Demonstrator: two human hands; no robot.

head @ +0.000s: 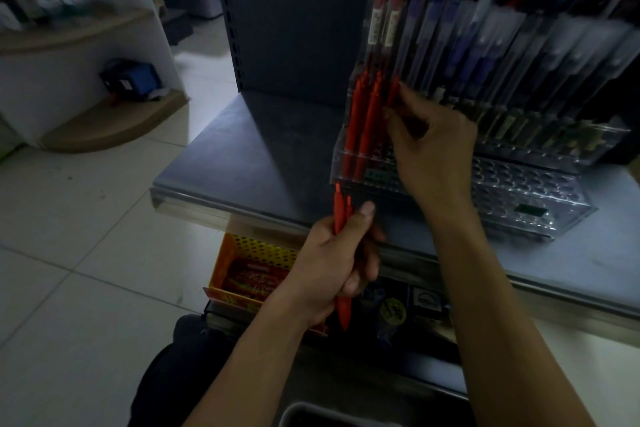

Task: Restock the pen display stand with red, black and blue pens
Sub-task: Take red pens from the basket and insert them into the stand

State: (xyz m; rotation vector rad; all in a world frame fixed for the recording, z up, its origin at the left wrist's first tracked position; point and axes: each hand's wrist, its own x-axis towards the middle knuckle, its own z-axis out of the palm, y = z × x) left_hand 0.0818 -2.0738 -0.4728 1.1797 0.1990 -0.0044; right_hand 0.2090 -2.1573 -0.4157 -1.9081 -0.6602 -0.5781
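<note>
While the left hand (332,260) grips a bundle of red pens (343,310) at the shelf (249,149) edge, the right hand (433,149) pinches one red pen (393,94) at the left end of the stand (519,191). Two slotted pens (367,125) lean just beside it.

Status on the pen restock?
Left hand grips spare red pens. Right hand pinches a red pen at the display stand. Nothing in the way.
</note>
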